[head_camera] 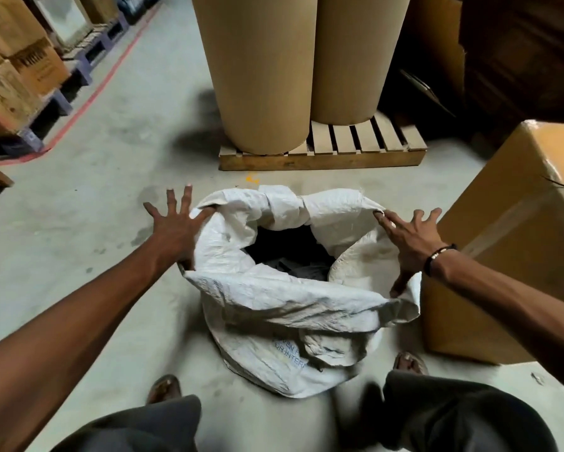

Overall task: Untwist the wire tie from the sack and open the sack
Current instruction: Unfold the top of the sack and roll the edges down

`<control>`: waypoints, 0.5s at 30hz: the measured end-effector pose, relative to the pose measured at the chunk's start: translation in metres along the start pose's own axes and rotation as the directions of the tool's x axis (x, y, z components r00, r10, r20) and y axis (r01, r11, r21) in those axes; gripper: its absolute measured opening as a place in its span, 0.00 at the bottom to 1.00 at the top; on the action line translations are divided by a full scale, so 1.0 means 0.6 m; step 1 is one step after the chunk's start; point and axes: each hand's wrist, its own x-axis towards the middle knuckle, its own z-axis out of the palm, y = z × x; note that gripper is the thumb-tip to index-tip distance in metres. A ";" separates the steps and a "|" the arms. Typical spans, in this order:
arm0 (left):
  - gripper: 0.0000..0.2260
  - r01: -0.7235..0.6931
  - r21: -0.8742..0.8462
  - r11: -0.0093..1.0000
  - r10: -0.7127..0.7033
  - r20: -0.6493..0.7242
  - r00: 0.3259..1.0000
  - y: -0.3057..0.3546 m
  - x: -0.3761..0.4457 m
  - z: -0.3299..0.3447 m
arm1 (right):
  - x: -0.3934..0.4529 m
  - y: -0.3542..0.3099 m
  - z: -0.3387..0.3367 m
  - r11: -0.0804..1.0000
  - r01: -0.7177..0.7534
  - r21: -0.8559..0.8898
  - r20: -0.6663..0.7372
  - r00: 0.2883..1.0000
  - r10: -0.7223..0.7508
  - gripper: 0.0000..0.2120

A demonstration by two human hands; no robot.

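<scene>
A white woven sack (284,308) stands on the concrete floor between my feet. Its mouth gapes wide, with the rim rolled outward and dark contents inside (290,252). My left hand (176,230) presses on the left side of the rim, fingers spread, thumb and lower fingers tucked against the fabric. On the right side of the rim rests my right hand (411,236), fingers splayed, index tip at the far edge and thumb hooked under the near fold. No wire tie shows anywhere.
A large cardboard box (509,243) stands close to the right of the sack. Ahead, two tall brown paper rolls (274,70) sit on a wooden pallet (323,158). Stacked cartons on blue pallets (16,76) line the left behind a red floor line.
</scene>
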 end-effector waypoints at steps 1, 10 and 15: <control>0.70 0.008 0.017 1.000 -0.008 -0.003 1.000 -0.010 0.000 0.007 | -0.004 -0.001 0.002 1.000 -0.003 -0.004 0.028 1.000 0.003 0.87; 0.67 -0.005 -0.336 0.942 0.004 -0.005 1.000 0.036 -0.047 0.053 | -0.020 -0.051 -0.005 0.972 0.074 0.223 -0.217 0.976 -0.025 0.61; 0.38 -0.152 -0.658 0.738 -0.104 -0.332 0.938 0.155 -0.115 0.095 | 0.000 -0.112 0.012 0.904 0.409 0.124 -0.515 0.805 -0.294 0.26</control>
